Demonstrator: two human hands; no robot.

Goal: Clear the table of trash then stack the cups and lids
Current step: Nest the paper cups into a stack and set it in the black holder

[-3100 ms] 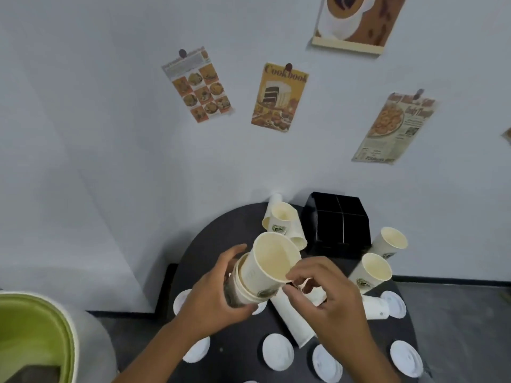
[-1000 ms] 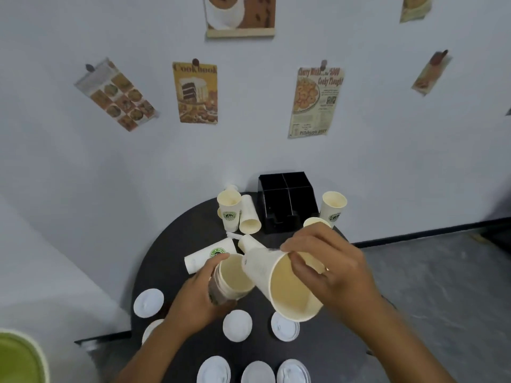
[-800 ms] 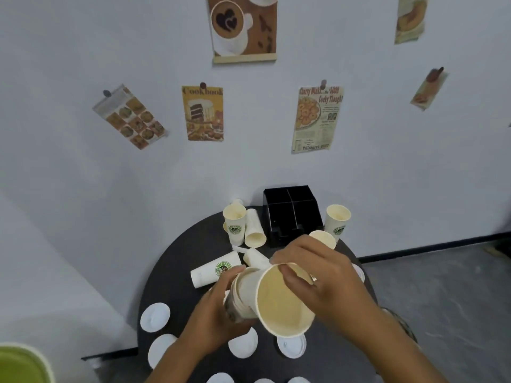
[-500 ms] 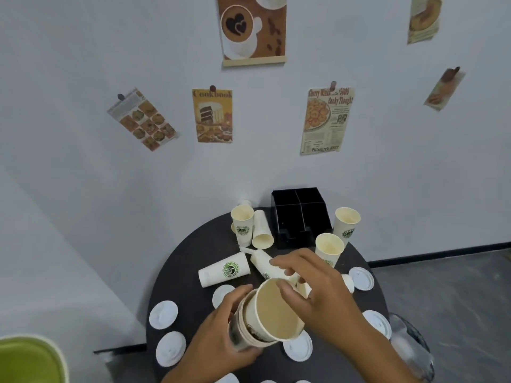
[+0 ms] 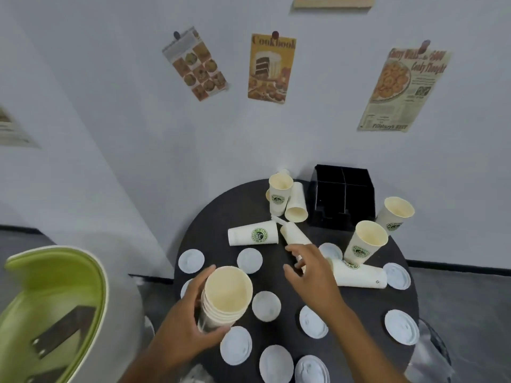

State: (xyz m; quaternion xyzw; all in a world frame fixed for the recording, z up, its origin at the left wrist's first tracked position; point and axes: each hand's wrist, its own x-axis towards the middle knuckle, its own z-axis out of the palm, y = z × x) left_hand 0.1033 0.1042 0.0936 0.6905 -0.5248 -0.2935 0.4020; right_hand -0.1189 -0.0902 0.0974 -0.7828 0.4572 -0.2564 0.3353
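The left hand [image 5: 188, 324] wraps a nested stack of cups [image 5: 224, 298] above the round table [image 5: 218, 211] — the right hand [image 5: 309, 269], fingers spread and empty, hovers over a fallen cup [image 5: 294, 234] among scattered lids [image 5: 266, 306].

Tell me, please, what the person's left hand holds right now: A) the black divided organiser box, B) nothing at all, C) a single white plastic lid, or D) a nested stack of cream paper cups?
D: the left hand wraps around a nested stack of cream paper cups, several rims showing one below another, above the round dark table.

Top poster [image 5: 333, 1] — cropped by edge
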